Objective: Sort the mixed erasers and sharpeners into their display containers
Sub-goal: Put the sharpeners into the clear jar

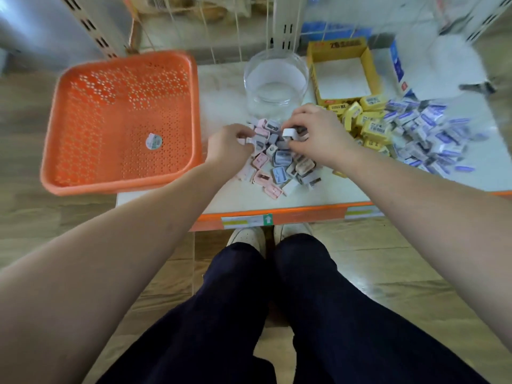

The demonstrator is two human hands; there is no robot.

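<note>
Head view: both hands work the sharpener pile [278,162] on the shelf [332,194].
Left hand [230,146] pinches a pale sharpener [247,140], right hand [317,134] pinches a white sharpener [289,133]; clear jar [277,79] just behind, erasers [401,128] heaped to the right.

Left hand [228,144] and right hand [315,134] pinch sharpeners [281,157].

The orange perforated plastic basket [194,106] overhung the left edge of the white shelf board [360,187]. The clear round plastic jar [275,79] stood rear centre, with the open yellow cardboard box [312,76] just right of it. The heap of pastel plastic sharpeners [279,162] lay before the jar, yellow-wrapped erasers [371,123] before the box, and blue-wrapped erasers [432,134] right of those. On that heap the left hand [228,146] pinched one sharpener [247,140] and the right hand [318,134] pinched another.
</note>
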